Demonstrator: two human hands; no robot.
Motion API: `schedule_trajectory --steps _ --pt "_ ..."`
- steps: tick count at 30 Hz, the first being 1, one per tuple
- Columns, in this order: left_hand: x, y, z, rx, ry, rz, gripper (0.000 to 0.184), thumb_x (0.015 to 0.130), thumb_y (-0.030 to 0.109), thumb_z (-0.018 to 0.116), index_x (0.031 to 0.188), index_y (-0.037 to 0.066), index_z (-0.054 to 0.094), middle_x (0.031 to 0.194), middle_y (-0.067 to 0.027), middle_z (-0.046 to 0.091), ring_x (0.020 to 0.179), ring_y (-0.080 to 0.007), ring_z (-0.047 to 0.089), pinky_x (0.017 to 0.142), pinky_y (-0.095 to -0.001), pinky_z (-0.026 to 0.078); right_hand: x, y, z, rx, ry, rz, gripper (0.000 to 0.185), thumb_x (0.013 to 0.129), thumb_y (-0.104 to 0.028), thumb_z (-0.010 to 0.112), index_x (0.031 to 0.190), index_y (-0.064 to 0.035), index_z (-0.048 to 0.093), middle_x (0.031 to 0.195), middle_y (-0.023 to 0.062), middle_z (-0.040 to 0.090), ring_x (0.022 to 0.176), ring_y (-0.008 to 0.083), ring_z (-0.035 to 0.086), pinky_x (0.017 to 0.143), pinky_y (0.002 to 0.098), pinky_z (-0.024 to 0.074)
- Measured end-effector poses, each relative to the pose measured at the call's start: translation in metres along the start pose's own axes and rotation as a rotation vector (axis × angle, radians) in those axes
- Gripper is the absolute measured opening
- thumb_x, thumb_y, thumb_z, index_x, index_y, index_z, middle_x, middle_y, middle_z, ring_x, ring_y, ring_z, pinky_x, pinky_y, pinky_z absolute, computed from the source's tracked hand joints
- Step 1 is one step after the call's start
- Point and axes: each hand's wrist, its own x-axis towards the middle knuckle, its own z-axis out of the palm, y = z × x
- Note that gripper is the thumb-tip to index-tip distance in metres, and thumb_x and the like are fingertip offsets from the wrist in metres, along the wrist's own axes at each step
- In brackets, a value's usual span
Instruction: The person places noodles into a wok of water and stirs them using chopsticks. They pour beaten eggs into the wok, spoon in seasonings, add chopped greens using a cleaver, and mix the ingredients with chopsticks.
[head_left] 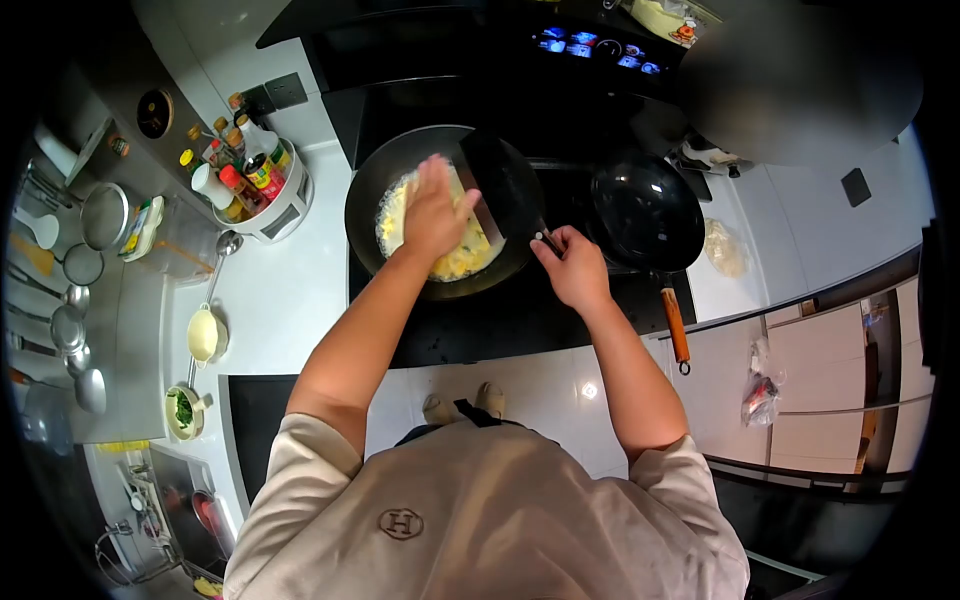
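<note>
In the head view a dark wok [368, 165] stands on the stove, with yellow and white food pieces [462, 262] in pale liquid inside it. My right hand [576, 268] is closed round the handle of a wide, dark-bladed cleaver [500, 188], whose blade is held over the right half of the wok. Above the food, beside the blade's left side, is my left hand [435, 215], its fingers stretched out and nothing in its grasp. Whether its palm touches the blade, I cannot tell.
Right of the wok sits a black frying pan [645, 215] with a wooden handle. Sauce bottles fill a white round caddy [285, 205] at the left. Nearer on that counter are a cream bowl [207, 335] and a small bowl of chopped greens [184, 413].
</note>
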Motion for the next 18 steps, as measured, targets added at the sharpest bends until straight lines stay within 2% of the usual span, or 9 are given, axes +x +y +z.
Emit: schedule_trajectory --steps 3,4,5,7,8,10,12,17,18 --pt "-0.012 0.013 -0.007 0.131 -0.197 0.272 0.076 0.097 0.055 0.034 0.150 0.002 0.020 0.156 -0.0157 0.022 0.146 -0.0289 0.016 0.118 -0.0398 0.012 0.005 0.001 0.003 0.055 -0.004 0.009 0.030 0.084 -0.033 0.070 0.084 -0.0033 0.062 0.065 0.0112 0.063 0.058 0.0288 0.062 0.058 0.0379 0.0484" --pt "-0.013 0.010 -0.007 0.138 -0.169 0.177 0.069 0.096 0.056 0.036 0.143 0.005 0.040 0.153 -0.0151 0.030 0.145 -0.0305 0.020 0.117 -0.0419 0.015 0.006 0.003 0.004 0.062 0.011 0.014 0.030 0.084 -0.032 0.070 0.084 -0.0028 0.062 0.064 0.0103 0.063 0.056 0.0267 0.061 0.056 0.0366 0.0480" --pt "-0.013 0.005 -0.012 0.214 -0.202 0.126 0.066 0.096 0.057 0.036 0.137 0.005 0.048 0.151 -0.0151 0.033 0.144 -0.0306 0.022 0.117 -0.0427 0.016 0.007 0.007 0.006 0.070 0.027 0.019 0.029 0.085 -0.031 0.069 0.084 -0.0024 0.063 0.063 0.0094 0.063 0.054 0.0246 0.061 0.055 0.0353 0.0476" --pt "-0.021 0.004 -0.038 0.359 -0.271 0.001 0.064 0.096 0.057 0.035 0.124 0.006 0.062 0.147 -0.0150 0.040 0.143 -0.0310 0.024 0.116 -0.0442 0.017 0.016 0.020 0.011 0.611 -0.123 0.216 0.026 0.088 -0.027 0.068 0.085 -0.0018 0.063 0.062 0.0049 0.061 0.050 0.0169 0.057 0.050 0.0299 0.0449" --pt "-0.027 -0.006 -0.036 0.336 -0.041 0.063 0.056 0.096 0.052 0.040 0.104 0.007 0.072 0.139 -0.0153 0.049 0.138 -0.0322 0.033 0.113 -0.0466 0.023 0.019 0.025 0.013 0.748 -0.137 0.281 0.023 0.091 -0.024 0.065 0.085 -0.0024 0.063 0.062 0.0015 0.058 0.049 0.0116 0.055 0.046 0.0253 0.0418" --pt "-0.039 -0.003 -0.056 0.215 0.090 0.035 0.048 0.096 0.047 0.045 0.105 0.008 0.071 0.135 -0.0147 0.052 0.134 -0.0332 0.038 0.111 -0.0465 0.027 0.024 0.025 0.010 0.858 -0.227 0.382 0.024 0.092 -0.026 0.064 0.083 -0.0043 0.061 0.062 0.0025 0.057 0.048 0.0124 0.055 0.045 0.0253 0.0418" --pt "-0.051 -0.009 -0.071 0.100 0.273 -0.004 0.037 0.094 0.040 0.052 0.105 0.009 0.070 0.129 -0.0132 0.056 0.127 -0.0347 0.045 0.106 -0.0455 0.033 0.032 0.022 0.015 0.900 -0.306 0.392 0.026 0.092 -0.029 0.062 0.082 -0.0053 0.060 0.061 0.0029 0.057 0.048 0.0123 0.054 0.044 0.0252 0.0412" --pt "-0.130 -0.016 -0.129 0.089 0.591 -0.216 0.026 0.092 0.029 0.059 0.107 0.008 0.066 0.122 -0.0141 0.059 0.115 -0.0345 0.053 0.098 -0.0421 0.041 0.033 -0.030 0.027 0.829 -0.596 0.219 0.028 0.092 -0.032 0.062 0.083 -0.0064 0.058 0.058 0.0025 0.054 0.047 0.0130 0.052 0.046 0.0253 0.0399" --pt "-0.153 -0.017 -0.137 0.079 0.670 -0.267 0.028 0.088 0.028 0.063 0.106 0.007 0.065 0.120 -0.0141 0.059 0.113 -0.0349 0.053 0.097 -0.0435 0.041 0.030 -0.040 0.033 0.819 -0.697 0.150 0.027 0.092 -0.032 0.062 0.083 -0.0063 0.058 0.058 0.0022 0.054 0.047 0.0130 0.052 0.046 0.0253 0.0400"
